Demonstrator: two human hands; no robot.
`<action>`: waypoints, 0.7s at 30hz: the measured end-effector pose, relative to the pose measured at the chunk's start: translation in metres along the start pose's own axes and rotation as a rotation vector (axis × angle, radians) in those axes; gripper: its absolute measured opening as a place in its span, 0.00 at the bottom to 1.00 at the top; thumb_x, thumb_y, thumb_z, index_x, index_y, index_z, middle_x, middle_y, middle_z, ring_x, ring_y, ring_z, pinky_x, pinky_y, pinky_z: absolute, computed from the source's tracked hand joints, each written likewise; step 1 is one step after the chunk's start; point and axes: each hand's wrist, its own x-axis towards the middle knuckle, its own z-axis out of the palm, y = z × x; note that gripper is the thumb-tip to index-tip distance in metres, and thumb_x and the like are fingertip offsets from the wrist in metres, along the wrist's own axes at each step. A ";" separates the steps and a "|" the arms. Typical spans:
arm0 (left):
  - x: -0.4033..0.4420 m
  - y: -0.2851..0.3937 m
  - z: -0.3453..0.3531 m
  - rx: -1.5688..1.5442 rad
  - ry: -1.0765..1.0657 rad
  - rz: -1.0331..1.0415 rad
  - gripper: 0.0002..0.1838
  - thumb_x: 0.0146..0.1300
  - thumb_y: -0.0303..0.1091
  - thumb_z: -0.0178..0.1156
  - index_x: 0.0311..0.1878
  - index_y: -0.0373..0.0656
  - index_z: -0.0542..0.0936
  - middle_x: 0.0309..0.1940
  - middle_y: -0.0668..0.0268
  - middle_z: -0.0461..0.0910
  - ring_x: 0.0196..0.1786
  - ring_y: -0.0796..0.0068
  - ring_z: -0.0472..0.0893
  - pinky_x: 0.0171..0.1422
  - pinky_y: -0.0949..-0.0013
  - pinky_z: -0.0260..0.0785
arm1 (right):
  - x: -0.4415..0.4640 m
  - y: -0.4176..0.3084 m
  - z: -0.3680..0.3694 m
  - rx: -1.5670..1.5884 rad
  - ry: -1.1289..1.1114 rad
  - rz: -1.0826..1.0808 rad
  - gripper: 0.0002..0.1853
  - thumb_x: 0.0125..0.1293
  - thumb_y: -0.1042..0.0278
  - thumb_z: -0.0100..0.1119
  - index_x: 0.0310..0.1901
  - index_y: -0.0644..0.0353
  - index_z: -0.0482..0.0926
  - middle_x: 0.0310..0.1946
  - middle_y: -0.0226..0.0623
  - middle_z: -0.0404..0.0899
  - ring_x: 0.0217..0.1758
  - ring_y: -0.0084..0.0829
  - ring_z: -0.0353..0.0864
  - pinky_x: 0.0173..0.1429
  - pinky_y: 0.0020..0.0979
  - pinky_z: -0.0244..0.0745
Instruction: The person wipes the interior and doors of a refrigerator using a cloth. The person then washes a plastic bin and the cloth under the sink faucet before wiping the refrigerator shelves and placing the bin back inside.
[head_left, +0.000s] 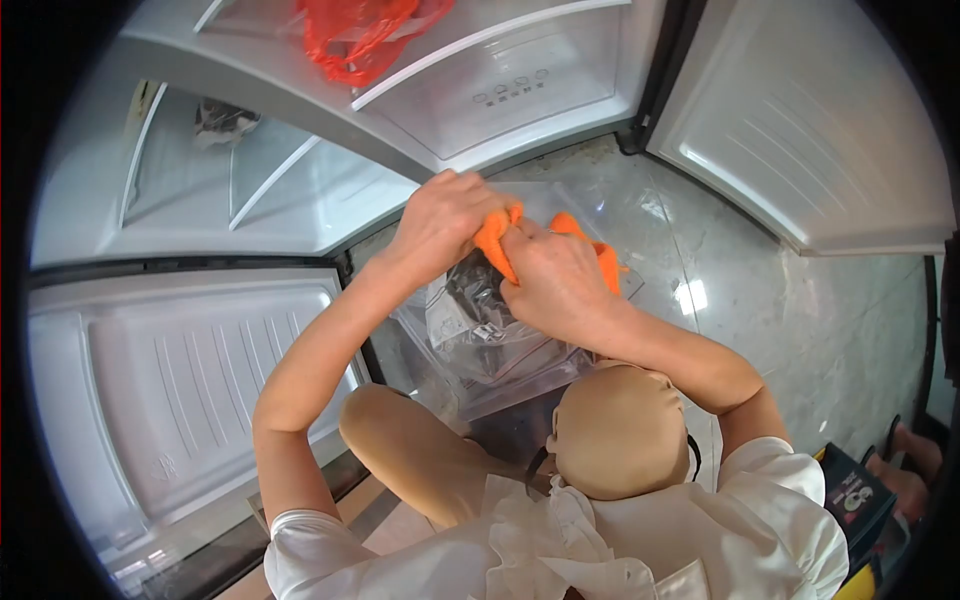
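An orange cloth (497, 243) is bunched and twisted between my two hands, in front of the open fridge. My left hand (452, 222) is closed around one end of it. Just to the right, my right hand (560, 278) grips the cloth too, and a loose orange part hangs out past its knuckles. Beneath the hands a clear plastic drawer (520, 392) rests on the floor. Inside it lies a clear plastic bag (470, 345) with dark contents that I cannot make out.
Open fridge doors stand at left (205, 400) and right (810, 120). A red plastic bag (360, 45) lies in an upper compartment. A dark package (225, 120) sits in the left one. Grey floor tiles (740, 330) shine. A dark box (855, 500) stands lower right.
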 end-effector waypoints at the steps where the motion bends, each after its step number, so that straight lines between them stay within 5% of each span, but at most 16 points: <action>1: 0.000 0.006 -0.004 -0.020 0.083 -0.041 0.20 0.45 0.30 0.65 0.46 0.47 0.83 0.35 0.69 0.82 0.37 0.67 0.78 0.40 0.69 0.66 | 0.000 0.002 0.000 0.034 0.025 0.004 0.11 0.49 0.75 0.60 0.34 0.70 0.74 0.36 0.51 0.78 0.35 0.52 0.80 0.40 0.46 0.75; 5: -0.012 0.006 -0.007 -0.016 0.112 0.048 0.16 0.47 0.30 0.65 0.43 0.45 0.84 0.37 0.71 0.84 0.41 0.73 0.81 0.45 0.69 0.64 | 0.008 0.013 -0.032 0.268 -0.124 -0.027 0.12 0.53 0.73 0.60 0.40 0.68 0.78 0.35 0.44 0.80 0.36 0.44 0.83 0.39 0.39 0.78; 7: -0.023 0.002 -0.006 0.046 0.067 0.065 0.13 0.49 0.30 0.66 0.41 0.45 0.84 0.39 0.72 0.86 0.42 0.76 0.82 0.47 0.68 0.63 | 0.004 0.041 -0.070 0.925 -0.464 0.315 0.21 0.59 0.65 0.63 0.52 0.68 0.75 0.45 0.39 0.81 0.41 0.34 0.83 0.45 0.35 0.80; 9: -0.028 0.006 -0.008 0.106 0.124 0.068 0.12 0.48 0.30 0.68 0.39 0.45 0.84 0.39 0.72 0.86 0.42 0.75 0.82 0.47 0.69 0.62 | -0.005 0.124 -0.040 1.360 -0.042 0.291 0.25 0.65 0.64 0.58 0.61 0.65 0.71 0.52 0.37 0.79 0.46 0.29 0.82 0.52 0.32 0.80; 11: -0.036 0.008 -0.009 0.112 0.102 0.059 0.11 0.49 0.29 0.69 0.38 0.44 0.85 0.39 0.71 0.86 0.42 0.75 0.83 0.47 0.71 0.62 | -0.027 0.198 -0.036 1.782 -0.051 0.367 0.25 0.67 0.64 0.53 0.64 0.64 0.68 0.59 0.42 0.74 0.54 0.32 0.80 0.61 0.33 0.76; 15: -0.040 0.011 -0.005 0.107 0.121 0.010 0.11 0.48 0.29 0.68 0.38 0.44 0.85 0.38 0.69 0.87 0.41 0.72 0.84 0.47 0.71 0.61 | -0.062 0.222 0.035 1.901 0.111 0.525 0.28 0.72 0.56 0.50 0.68 0.65 0.63 0.64 0.44 0.70 0.63 0.35 0.74 0.67 0.35 0.70; 17: -0.039 0.011 -0.005 0.140 0.115 0.008 0.11 0.48 0.28 0.68 0.38 0.43 0.85 0.39 0.69 0.87 0.42 0.73 0.84 0.46 0.71 0.61 | -0.055 0.215 0.063 2.205 -0.120 0.414 0.35 0.73 0.45 0.45 0.69 0.67 0.60 0.67 0.46 0.65 0.69 0.37 0.67 0.72 0.36 0.64; 21: -0.034 0.009 -0.003 0.167 0.098 0.019 0.10 0.49 0.29 0.65 0.37 0.45 0.86 0.39 0.72 0.87 0.42 0.77 0.83 0.45 0.73 0.61 | 0.037 0.214 0.069 2.150 -0.351 0.334 0.40 0.72 0.36 0.40 0.69 0.68 0.60 0.67 0.48 0.66 0.68 0.37 0.69 0.70 0.36 0.66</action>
